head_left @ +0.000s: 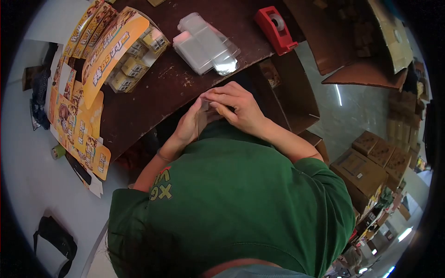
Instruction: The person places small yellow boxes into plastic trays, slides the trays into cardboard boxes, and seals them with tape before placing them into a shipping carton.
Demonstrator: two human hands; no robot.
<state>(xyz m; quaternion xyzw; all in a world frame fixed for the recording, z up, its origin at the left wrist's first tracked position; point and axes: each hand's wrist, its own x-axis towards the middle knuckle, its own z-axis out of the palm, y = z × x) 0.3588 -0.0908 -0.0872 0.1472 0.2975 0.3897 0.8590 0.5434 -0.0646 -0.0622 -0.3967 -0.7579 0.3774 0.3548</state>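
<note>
Close to my body, at the table's front edge, both hands meet around a clear plastic box (202,121). My left hand (187,124) grips its left side with thumb and fingers. From the right, my right hand (238,105) bends its fingers over the top end, pinching there; the fingertips partly hide that end. Beyond my hands, several flat clear plastic boxes (197,48) lie in a loose pile on the dark table (157,88).
A red tape dispenser (276,34) stands at the table's right edge. On the left are an orange display carton (113,51) holding small boxes and printed card sheets (76,125). An open cardboard box (296,102) and stacked cartons (359,169) are to the right.
</note>
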